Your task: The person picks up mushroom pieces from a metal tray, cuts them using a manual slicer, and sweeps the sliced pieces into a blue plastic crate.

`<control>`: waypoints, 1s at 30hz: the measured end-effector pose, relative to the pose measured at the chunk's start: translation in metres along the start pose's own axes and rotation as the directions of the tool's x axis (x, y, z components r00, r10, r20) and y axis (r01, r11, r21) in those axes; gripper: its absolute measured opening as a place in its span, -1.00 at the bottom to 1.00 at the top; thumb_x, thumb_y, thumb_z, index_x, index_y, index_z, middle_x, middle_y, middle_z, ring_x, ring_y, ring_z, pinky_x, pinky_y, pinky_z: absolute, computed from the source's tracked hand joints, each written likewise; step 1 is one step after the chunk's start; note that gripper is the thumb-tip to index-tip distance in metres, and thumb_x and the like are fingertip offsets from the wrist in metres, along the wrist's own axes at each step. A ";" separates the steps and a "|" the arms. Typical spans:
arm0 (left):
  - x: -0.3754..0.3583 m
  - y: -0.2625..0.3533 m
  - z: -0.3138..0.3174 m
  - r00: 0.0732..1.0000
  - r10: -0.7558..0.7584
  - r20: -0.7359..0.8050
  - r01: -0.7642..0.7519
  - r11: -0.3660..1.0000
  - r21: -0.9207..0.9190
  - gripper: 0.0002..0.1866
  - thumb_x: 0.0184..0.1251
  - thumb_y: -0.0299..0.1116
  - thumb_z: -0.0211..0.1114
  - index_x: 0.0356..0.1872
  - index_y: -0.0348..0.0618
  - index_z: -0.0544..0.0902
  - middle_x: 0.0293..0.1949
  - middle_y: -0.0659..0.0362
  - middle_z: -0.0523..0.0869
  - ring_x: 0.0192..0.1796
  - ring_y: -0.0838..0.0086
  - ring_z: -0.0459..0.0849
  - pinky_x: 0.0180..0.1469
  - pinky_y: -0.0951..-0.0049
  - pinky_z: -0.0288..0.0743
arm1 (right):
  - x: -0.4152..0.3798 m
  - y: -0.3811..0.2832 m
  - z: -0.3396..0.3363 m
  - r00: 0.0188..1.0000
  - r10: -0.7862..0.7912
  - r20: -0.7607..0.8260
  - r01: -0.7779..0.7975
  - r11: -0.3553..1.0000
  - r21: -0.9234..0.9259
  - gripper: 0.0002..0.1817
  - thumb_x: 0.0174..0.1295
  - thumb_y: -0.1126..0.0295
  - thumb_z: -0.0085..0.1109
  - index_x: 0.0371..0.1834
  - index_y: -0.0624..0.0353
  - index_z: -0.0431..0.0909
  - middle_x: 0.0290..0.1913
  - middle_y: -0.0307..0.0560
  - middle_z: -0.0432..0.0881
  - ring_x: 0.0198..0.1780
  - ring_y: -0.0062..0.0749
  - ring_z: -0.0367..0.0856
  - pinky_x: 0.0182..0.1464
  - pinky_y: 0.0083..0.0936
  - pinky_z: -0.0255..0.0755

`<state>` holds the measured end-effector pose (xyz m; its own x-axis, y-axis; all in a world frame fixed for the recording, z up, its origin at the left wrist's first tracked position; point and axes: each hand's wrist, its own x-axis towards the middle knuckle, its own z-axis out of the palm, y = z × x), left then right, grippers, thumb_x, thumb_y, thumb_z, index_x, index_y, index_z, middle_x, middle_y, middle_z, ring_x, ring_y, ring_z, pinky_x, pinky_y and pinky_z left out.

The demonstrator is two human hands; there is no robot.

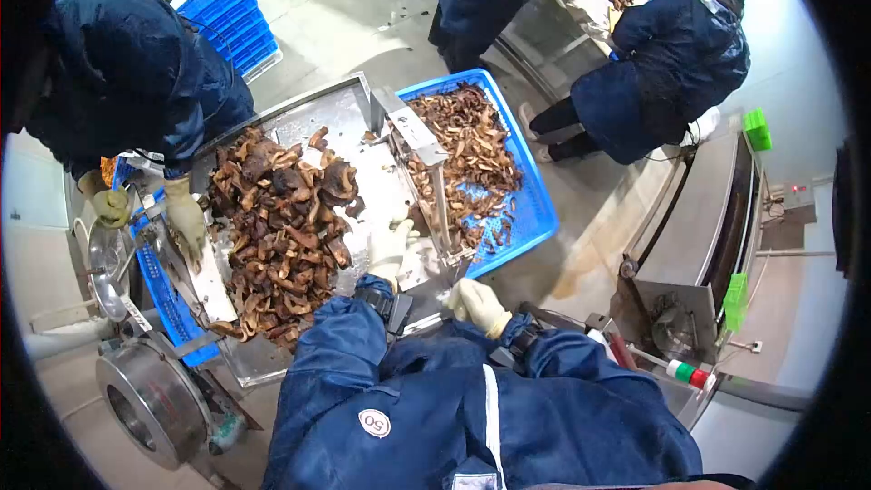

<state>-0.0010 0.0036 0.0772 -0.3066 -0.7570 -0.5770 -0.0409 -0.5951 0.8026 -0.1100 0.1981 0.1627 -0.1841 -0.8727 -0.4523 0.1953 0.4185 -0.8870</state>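
My left hand (388, 249), in a pale glove, reaches over the metal table (370, 172) beside the upright cutter bar (436, 200). Its fingers point forward, slightly apart; whether they touch the brown pieces by the bar I cannot make out. My right hand (481, 306), also gloved, is closed near the bar's front end, and what it grips is hidden. Left of my left hand lies a large heap of dark brown chunks (281, 227), like mushroom or meat. Beyond the bar, a blue crate (535, 209) holds thinner brown slices (467, 150).
A co-worker (127, 63) stands at the left, gloved hands by another blue crate (172, 290). Stacked blue crates (231, 18) rise behind. Two other people (662, 73) work at a far table. A metal machine (150, 399) is at lower left, a conveyor (699, 218) at right.
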 end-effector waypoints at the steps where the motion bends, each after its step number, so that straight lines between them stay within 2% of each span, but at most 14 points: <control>1: 0.000 -0.001 -0.001 1.000 0.010 0.002 -0.010 1.000 -0.003 -0.77 0.37 -0.57 0.32 -0.01 -0.40 0.58 -0.28 0.04 0.71 -0.34 0.38 0.77 -0.38 0.43 0.71 | 0.002 0.004 -0.002 1.000 0.016 -0.003 -0.015 1.000 0.004 -0.56 0.58 0.16 -0.14 -0.38 0.23 0.55 -0.52 -0.21 0.55 -0.62 -0.63 0.40 -0.51 -0.65 0.28; 3: 0.002 -0.003 -0.004 1.000 0.024 0.010 -0.024 1.000 0.000 -0.77 0.36 -0.56 0.33 -0.02 -0.39 0.59 -0.30 0.06 0.71 -0.35 0.39 0.76 -0.37 0.46 0.69 | 0.004 0.003 -0.001 0.999 0.049 -0.016 -0.049 0.999 0.023 -0.55 0.58 0.18 -0.14 -0.39 0.24 0.56 -0.53 -0.22 0.55 -0.62 -0.65 0.40 -0.53 -0.65 0.26; 5: -0.002 0.005 -0.003 0.995 0.093 0.024 -0.096 0.967 0.237 -0.85 0.43 -0.52 0.28 -0.05 -0.33 0.63 -0.36 0.13 0.70 -0.40 0.44 0.72 -0.39 0.44 0.67 | -0.004 -0.061 0.013 0.993 0.021 -0.113 -0.008 0.993 0.115 -0.58 0.58 0.26 -0.13 -0.40 0.25 0.56 -0.50 -0.22 0.56 -0.56 -0.63 0.44 -0.47 -0.61 0.32; 8: -0.017 0.029 0.007 0.998 -0.063 0.024 0.060 0.992 0.113 -0.81 0.44 -0.49 0.29 -0.02 -0.36 0.61 -0.45 0.16 0.71 -0.52 0.49 0.70 -0.49 0.52 0.58 | -0.002 -0.132 0.033 0.970 -0.029 -0.241 0.096 0.957 0.274 -0.57 0.59 0.24 -0.16 -0.42 0.23 0.53 -0.54 -0.22 0.56 -0.54 -0.56 0.46 -0.45 -0.59 0.34; 11: -0.008 0.011 0.004 0.995 0.096 -0.013 -0.093 0.981 0.172 -0.79 0.42 -0.51 0.30 -0.01 -0.40 0.60 -0.40 0.11 0.71 -0.52 0.50 0.70 -0.49 0.51 0.59 | -0.002 -0.036 0.014 0.981 -0.068 -0.182 0.079 0.996 0.052 -0.57 0.59 0.24 -0.17 -0.43 0.22 0.52 -0.48 -0.20 0.58 -0.53 -0.58 0.47 -0.43 -0.59 0.36; 14: -0.001 -0.002 -0.001 0.995 0.096 0.019 -0.097 0.979 0.178 -0.80 0.41 -0.53 0.30 -0.05 -0.45 0.60 -0.36 0.07 0.72 -0.49 0.50 0.71 -0.49 0.51 0.59 | 0.001 0.025 0.003 0.993 -0.012 -0.119 0.018 0.999 0.049 -0.57 0.57 0.23 -0.16 -0.45 0.20 0.54 -0.52 -0.22 0.59 -0.59 -0.66 0.40 -0.48 -0.63 0.30; 17: 0.001 0.007 -0.003 0.994 0.098 0.047 -0.108 0.945 0.310 -0.87 0.41 -0.51 0.29 -0.12 -0.37 0.64 -0.48 0.14 0.70 -0.51 0.52 0.70 -0.51 0.50 0.53 | -0.004 -0.030 0.011 0.989 -0.008 -0.151 0.019 0.997 0.068 -0.61 0.56 0.23 -0.11 -0.39 0.22 0.55 -0.50 -0.20 0.60 -0.60 -0.66 0.42 -0.52 -0.67 0.26; 21: -0.010 0.019 0.005 0.998 0.058 0.030 -0.065 0.936 0.346 -0.90 0.36 -0.51 0.32 -0.17 -0.30 0.70 -0.57 0.22 0.66 -0.57 0.50 0.61 -0.49 0.41 0.51 | -0.004 -0.118 0.032 0.948 -0.132 -0.288 0.192 0.963 0.191 -0.62 0.57 0.25 -0.09 -0.39 0.22 0.52 -0.54 -0.21 0.60 -0.59 -0.69 0.41 -0.51 -0.69 0.24; 23: -0.018 0.036 0.010 0.989 0.147 0.026 -0.142 0.864 0.483 -0.88 0.35 -0.52 0.33 -0.14 -0.30 0.70 -0.58 0.24 0.63 -0.60 0.50 0.56 -0.49 0.41 0.50 | -0.002 -0.059 0.026 0.925 -0.225 -0.305 0.249 0.968 0.042 -0.57 0.58 0.21 -0.14 -0.42 0.22 0.52 -0.56 -0.20 0.56 -0.59 -0.67 0.38 -0.49 -0.66 0.27; 24: 0.007 -0.008 0.001 0.947 0.320 0.016 -0.305 0.887 0.347 -0.87 0.34 -0.51 0.33 -0.13 -0.29 0.70 -0.57 0.22 0.62 -0.58 0.51 0.57 -0.50 0.41 0.49 | -0.005 -0.024 0.022 0.943 -0.149 -0.298 0.174 0.983 0.058 -0.54 0.60 0.19 -0.18 -0.45 0.20 0.49 -0.60 -0.22 0.52 -0.59 -0.63 0.38 -0.47 -0.61 0.30; 25: 0.006 -0.010 -0.001 0.956 0.294 0.016 -0.284 0.904 0.320 -0.87 0.34 -0.51 0.33 -0.14 -0.29 0.70 -0.56 0.21 0.63 -0.57 0.51 0.58 -0.50 0.40 0.49 | -0.005 0.008 0.018 0.954 -0.070 -0.292 0.095 0.993 0.074 -0.52 0.61 0.18 -0.22 -0.48 0.19 0.46 -0.64 -0.25 0.48 -0.59 -0.59 0.38 -0.44 -0.56 0.32; 26: 0.005 -0.009 -0.001 0.963 0.269 0.019 -0.262 0.919 0.293 -0.87 0.34 -0.51 0.34 -0.15 -0.30 0.70 -0.55 0.19 0.64 -0.55 0.50 0.59 -0.49 0.39 0.49 | 0.000 0.038 0.016 0.942 -0.147 -0.301 0.155 0.988 0.003 -0.51 0.61 0.17 -0.23 -0.48 0.18 0.45 -0.67 -0.29 0.41 -0.65 -0.61 0.33 -0.48 -0.58 0.32; 29: 0.001 0.011 -0.005 0.985 0.154 0.082 -0.174 0.892 0.417 -0.88 0.34 -0.49 0.33 -0.18 -0.32 0.68 -0.53 0.13 0.66 -0.51 0.46 0.65 -0.48 0.35 0.54 | -0.006 -0.003 0.021 0.948 -0.016 -0.319 0.036 0.998 0.058 -0.53 0.61 0.16 -0.22 -0.44 0.18 0.45 -0.65 -0.26 0.44 -0.68 -0.65 0.28 -0.53 -0.63 0.28; 30: -0.002 0.015 0.000 0.985 0.156 0.076 -0.174 0.891 0.418 -0.88 0.34 -0.49 0.33 -0.18 -0.32 0.68 -0.53 0.12 0.66 -0.51 0.46 0.66 -0.48 0.35 0.55 | -0.009 -0.034 0.025 0.947 -0.062 -0.315 0.095 0.991 0.090 -0.57 0.61 0.18 -0.18 -0.40 0.19 0.47 -0.64 -0.25 0.45 -0.68 -0.67 0.28 -0.56 -0.67 0.23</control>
<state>-0.0009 -0.0037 0.0905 -0.3810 -0.8178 -0.4313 -0.3810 -0.2861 0.8792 -0.0907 0.1858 0.1995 -0.4900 -0.7733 -0.4024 0.2624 0.3093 -0.9140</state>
